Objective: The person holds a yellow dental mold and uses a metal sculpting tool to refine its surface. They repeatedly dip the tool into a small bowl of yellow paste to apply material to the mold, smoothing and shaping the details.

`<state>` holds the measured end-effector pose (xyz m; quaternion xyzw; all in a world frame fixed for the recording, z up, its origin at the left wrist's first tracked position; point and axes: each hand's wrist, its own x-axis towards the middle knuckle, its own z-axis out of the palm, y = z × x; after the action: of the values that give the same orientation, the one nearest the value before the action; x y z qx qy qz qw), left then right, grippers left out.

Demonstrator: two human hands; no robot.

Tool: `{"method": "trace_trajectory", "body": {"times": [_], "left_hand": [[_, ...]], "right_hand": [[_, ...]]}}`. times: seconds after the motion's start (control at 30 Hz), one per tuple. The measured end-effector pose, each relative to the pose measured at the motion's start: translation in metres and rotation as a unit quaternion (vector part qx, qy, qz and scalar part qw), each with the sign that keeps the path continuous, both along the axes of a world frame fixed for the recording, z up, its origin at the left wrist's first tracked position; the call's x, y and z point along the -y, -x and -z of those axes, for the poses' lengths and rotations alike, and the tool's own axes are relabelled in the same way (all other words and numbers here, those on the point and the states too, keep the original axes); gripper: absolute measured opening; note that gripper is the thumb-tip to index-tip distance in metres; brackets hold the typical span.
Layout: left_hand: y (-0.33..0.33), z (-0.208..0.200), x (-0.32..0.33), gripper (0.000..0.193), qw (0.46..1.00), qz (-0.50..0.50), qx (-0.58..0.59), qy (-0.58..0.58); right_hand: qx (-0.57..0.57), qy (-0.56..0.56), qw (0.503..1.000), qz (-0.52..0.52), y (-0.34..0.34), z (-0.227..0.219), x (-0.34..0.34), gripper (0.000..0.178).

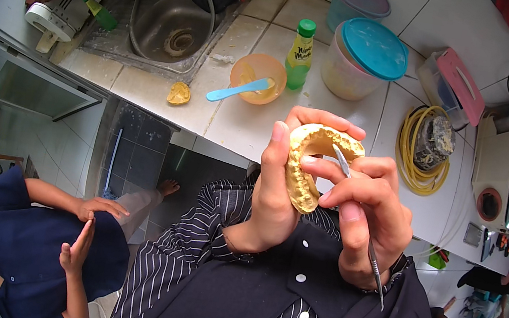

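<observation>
The left hand (277, 194) is curled around a yellowish dental cast (297, 180), its thumb along the near outer side and its fingers reaching over the top, so the horseshoe stands tilted in front of the person's chest with its row of teeth showing. The right hand (377, 215) is partly closed around a thin metal tool (340, 161), whose flat tip points into the hollow of the cast and whose handle slants out below the thumb; whether the tip touches the cast cannot be told. Fingertips of the right hand rest by the cast's inner side and lower end. Just beyond the hands lies a tiled surface (233, 124). On it, ahead and to the left of the left hand, are an orange bowl (240, 71) with a blue spatula (233, 89) across its rim and, farther left, a small yellow lump (179, 94). Straight beyond the hands stand a green-capped bottle (298, 64) and a tub (348, 73) with a blue lid (375, 47). A coiled yellow hose (405, 145) lies to the right of the right hand. A sink (154, 32) is set far to the left, beyond the bowl. Well left of the hands, a co-worker in a dark blue shirt (46, 258) holds both palms close together.
</observation>
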<state>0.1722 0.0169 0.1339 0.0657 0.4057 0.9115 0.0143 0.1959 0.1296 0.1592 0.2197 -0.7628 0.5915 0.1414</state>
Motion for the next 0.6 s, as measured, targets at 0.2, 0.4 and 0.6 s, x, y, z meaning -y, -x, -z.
{"method": "trace_trajectory", "body": {"times": [0.2, 0.4, 0.6], "left_hand": [[-0.0006, 0.0023, 0.0020, 0.060, 0.999, -0.019, -0.007, 0.036], [-0.0011, 0.0037, 0.0014, 0.060, 0.998, -0.043, -0.015, 0.053], [-0.0006, 0.0046, 0.0024, 0.060, 0.997, -0.054, -0.024, 0.055]], "right_hand": [[-0.016, -0.005, 1.000, 0.013, -0.0020, -0.0003, 0.0040, 0.019], [-0.037, -0.045, 0.998, 0.021, -0.0006, -0.0049, 0.0048, 0.018], [-0.016, 0.012, 1.000, 0.010, 0.0010, 0.0019, 0.0068, 0.012]]}}
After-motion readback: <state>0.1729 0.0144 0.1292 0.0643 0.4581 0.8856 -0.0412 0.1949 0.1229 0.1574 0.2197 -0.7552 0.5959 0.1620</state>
